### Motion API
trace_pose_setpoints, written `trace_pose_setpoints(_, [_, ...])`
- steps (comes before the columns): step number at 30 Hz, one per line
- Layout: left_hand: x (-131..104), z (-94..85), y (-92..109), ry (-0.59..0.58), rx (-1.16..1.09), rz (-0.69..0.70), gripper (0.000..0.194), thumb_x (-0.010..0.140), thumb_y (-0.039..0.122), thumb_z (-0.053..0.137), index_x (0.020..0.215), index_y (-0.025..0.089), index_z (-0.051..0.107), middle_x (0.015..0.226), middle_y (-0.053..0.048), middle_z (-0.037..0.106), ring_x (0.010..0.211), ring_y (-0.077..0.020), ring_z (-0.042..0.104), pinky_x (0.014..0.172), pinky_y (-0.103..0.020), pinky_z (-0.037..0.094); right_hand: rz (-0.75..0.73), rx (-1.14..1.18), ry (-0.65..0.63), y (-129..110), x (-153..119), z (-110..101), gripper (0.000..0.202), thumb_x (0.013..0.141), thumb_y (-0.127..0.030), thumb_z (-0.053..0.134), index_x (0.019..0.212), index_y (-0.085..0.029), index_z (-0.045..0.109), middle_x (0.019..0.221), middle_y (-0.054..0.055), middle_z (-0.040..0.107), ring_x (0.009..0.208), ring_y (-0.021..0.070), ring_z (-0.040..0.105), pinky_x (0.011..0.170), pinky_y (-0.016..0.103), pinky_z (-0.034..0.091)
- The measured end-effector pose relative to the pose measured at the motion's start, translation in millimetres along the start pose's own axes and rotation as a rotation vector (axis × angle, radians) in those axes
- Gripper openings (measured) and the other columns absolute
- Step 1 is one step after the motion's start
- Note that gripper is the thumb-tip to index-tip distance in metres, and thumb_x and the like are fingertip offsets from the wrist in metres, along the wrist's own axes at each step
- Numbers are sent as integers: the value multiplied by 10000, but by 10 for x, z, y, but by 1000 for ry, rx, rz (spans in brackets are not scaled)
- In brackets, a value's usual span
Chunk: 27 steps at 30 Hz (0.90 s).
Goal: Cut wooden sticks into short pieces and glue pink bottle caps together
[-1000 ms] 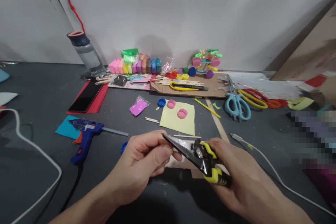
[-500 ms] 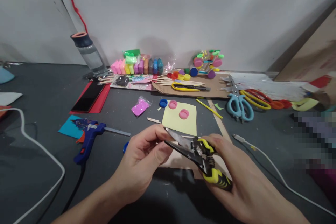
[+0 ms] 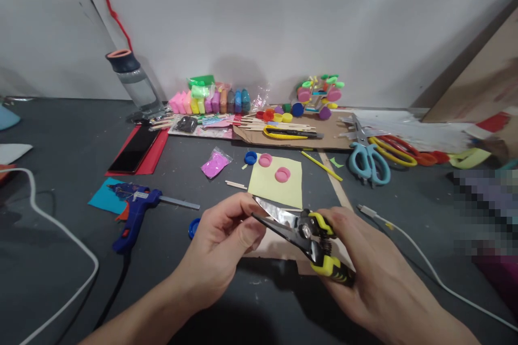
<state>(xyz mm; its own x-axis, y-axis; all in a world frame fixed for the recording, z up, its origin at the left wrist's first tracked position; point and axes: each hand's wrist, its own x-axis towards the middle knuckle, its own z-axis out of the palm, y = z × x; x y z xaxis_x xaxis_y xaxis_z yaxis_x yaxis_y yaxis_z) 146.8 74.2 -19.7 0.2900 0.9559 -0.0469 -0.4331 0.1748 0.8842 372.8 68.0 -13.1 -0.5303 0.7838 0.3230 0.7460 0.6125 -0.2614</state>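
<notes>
My right hand (image 3: 356,259) is wrapped round the yellow-and-black handles of a pair of pruning snips (image 3: 303,232). Their blades are apart and point left, the tips close to my left fingers. My left hand (image 3: 226,242) is closed in a pinch, thumb against fingers; what it holds is hidden. Behind the hands lies a yellow paper square (image 3: 273,186) bearing two pink bottle caps (image 3: 282,174). A blue cap (image 3: 251,158) sits at its upper left corner. Cardboard (image 3: 275,250) lies under the snips, and another blue cap (image 3: 194,227) shows partly behind my left hand.
On the left are a blue glue gun (image 3: 135,215), a phone (image 3: 135,148) and a water bottle (image 3: 133,81). Light-blue scissors (image 3: 369,161) and a white cable (image 3: 421,259) lie right. Clay packs (image 3: 210,99) and a cap-and-stick model (image 3: 321,96) stand at the back.
The snips have turned slightly in my right hand, so the upper blade now catches more light. My left hand keeps its pinch, and the whole view has shifted a little.
</notes>
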Motion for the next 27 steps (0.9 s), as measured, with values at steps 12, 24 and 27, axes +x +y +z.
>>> trace_pose_setpoints(12, [25,39,27,-9,-112,-45,258,846,381,735,769,155,638,610,25,503,519,-65,362,477,-194,251,91,176,-55,24,-47,-19,309,804,-160,528,1101,-223,469,941,48,652,775,175,641,647,237,515])
trace_pose_setpoints(24, [-13,-21,24,-104,-44,-106,311,890,449,679,823,149,722,576,47,359,518,-58,244,466,-230,158,12,96,-92,45,-35,-55,237,833,-196,515,1064,-204,462,897,67,632,748,194,643,622,269,516])
trace_pose_setpoints(27, [-10,-20,23,-119,-60,-101,282,908,412,670,831,147,726,610,30,443,524,-43,275,479,-215,181,-6,77,-30,60,-44,-40,147,846,-162,490,979,-217,463,758,22,599,616,167,589,529,242,449])
